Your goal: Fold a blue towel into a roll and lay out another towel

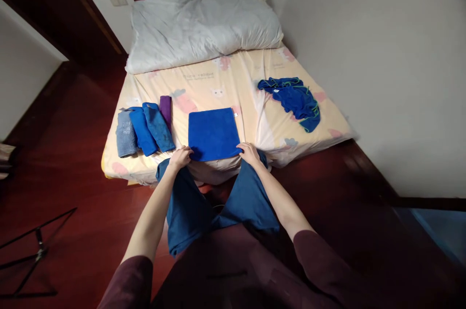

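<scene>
A blue cloth lies flat on the bed in front of me, with a small white tag at its far right corner. My left hand grips its near left corner, the fingers pressed together. At the near right corner my right hand pinches the same cloth. Left of it lie rolled or folded cloths side by side: a grey one, a bright blue one, a darker blue one and a purple one. A crumpled heap of blue cloth with green edging rests farther right.
The bed has a patterned yellow sheet, and a bulky white quilt lies across its far end. My knees touch or nearly touch the bed's near edge. Black stand legs are on the floor at the lower left. A wall rises at the right.
</scene>
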